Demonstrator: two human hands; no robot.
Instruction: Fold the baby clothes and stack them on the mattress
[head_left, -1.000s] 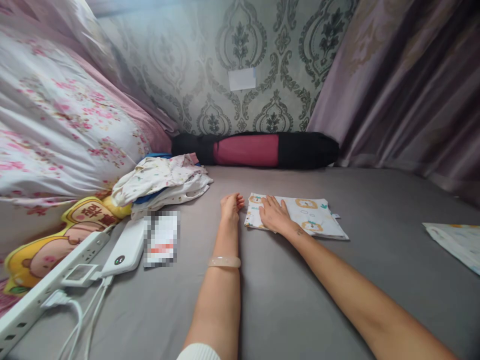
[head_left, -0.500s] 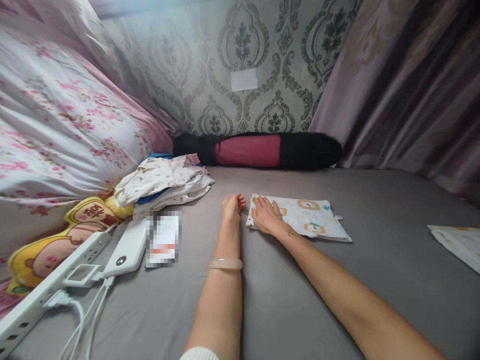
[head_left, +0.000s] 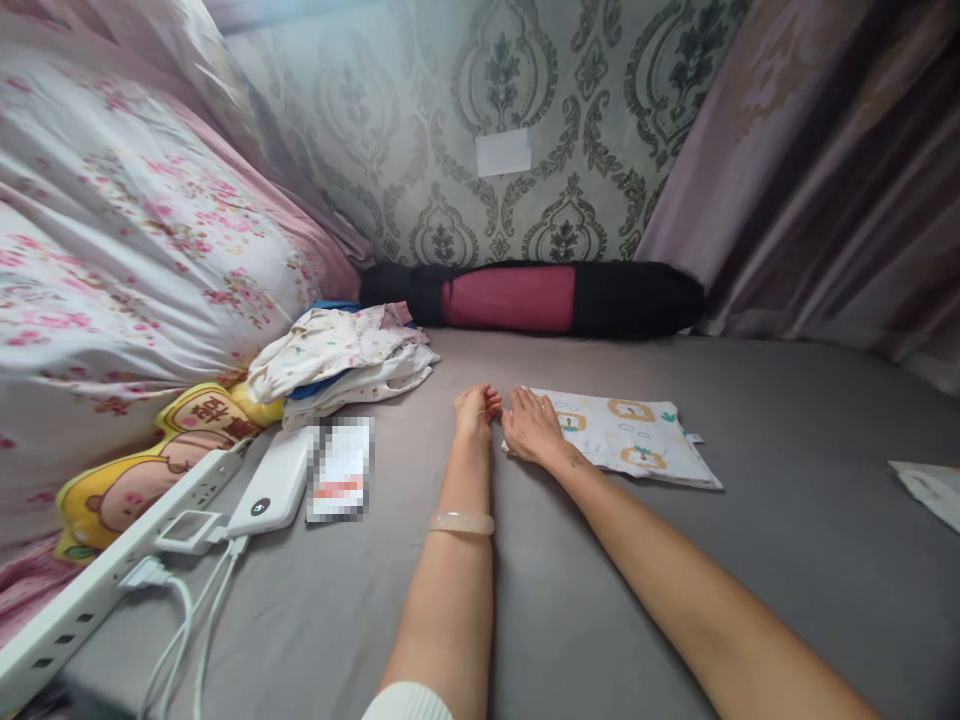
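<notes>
A folded white cloth (head_left: 626, 432) with orange animal-face prints and a small tag on its right edge lies flat on the grey bed sheet (head_left: 600, 600). My right hand (head_left: 531, 425) rests palm down over the cloth's left end, fingers outstretched. Just left of that edge is my left hand (head_left: 477, 408), resting on its side on the sheet. Its fingers are curled in, and nothing shows in them. A pale bangle (head_left: 462, 523) circles my left forearm.
To the left are a pile of clothes (head_left: 341, 355), a yellow plush (head_left: 135, 470), a white power strip (head_left: 112, 570), a power bank (head_left: 274, 485) and cables. A black and pink roll (head_left: 510, 298) lies along the wall. Another pale cloth (head_left: 930, 490) sits at the right edge.
The view has turned slightly left, shifting the scene rightward. My right hand has slid a little toward the cloth's left edge, and the gap between my hands has narrowed.
</notes>
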